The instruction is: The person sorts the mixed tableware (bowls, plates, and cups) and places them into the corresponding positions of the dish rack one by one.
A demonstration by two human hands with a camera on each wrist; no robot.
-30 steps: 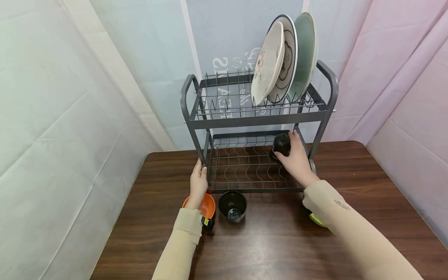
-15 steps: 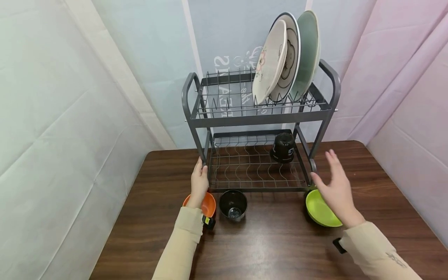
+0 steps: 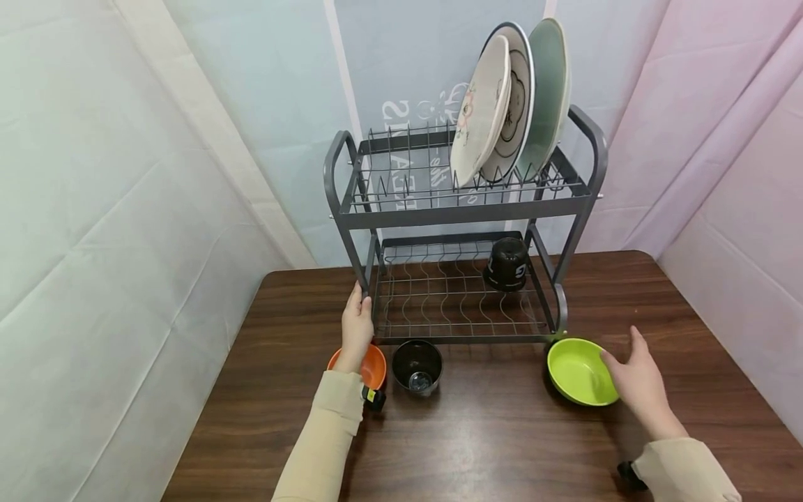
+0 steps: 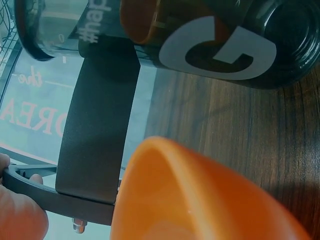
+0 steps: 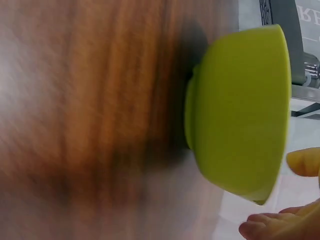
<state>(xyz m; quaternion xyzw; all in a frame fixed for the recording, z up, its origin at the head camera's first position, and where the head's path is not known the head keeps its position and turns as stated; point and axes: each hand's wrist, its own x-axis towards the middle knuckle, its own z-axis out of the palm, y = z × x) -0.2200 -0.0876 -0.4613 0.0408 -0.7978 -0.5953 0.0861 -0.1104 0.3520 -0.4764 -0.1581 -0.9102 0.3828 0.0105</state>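
Note:
My left hand (image 3: 357, 326) holds the front left leg of the two-tier dish rack (image 3: 464, 213); part of the grip also shows in the left wrist view. Beneath that wrist is an orange bowl (image 3: 373, 367), partly hidden by the forearm. A dark see-through glass (image 3: 417, 367) stands beside it, mouth up. My right hand (image 3: 641, 382) hovers at the right rim of a lime green bowl (image 3: 580, 371), thumb and fingers spread. In the right wrist view the fingers (image 5: 272, 225) look apart from the bowl. A black cup (image 3: 507, 264) sits upside down on the lower tier.
On the upper tier, a flowered plate (image 3: 479, 115), a dark-rimmed plate (image 3: 518, 104) and a pale green plate (image 3: 547, 97) lean at the right. The rack stands on a dark wooden table (image 3: 477, 439). Cloth walls (image 3: 125, 209) enclose the sides and back.
My right hand has let go of the black cup on the lower tier and moved right and toward me, to the green bowl. The left hand stays on the rack.

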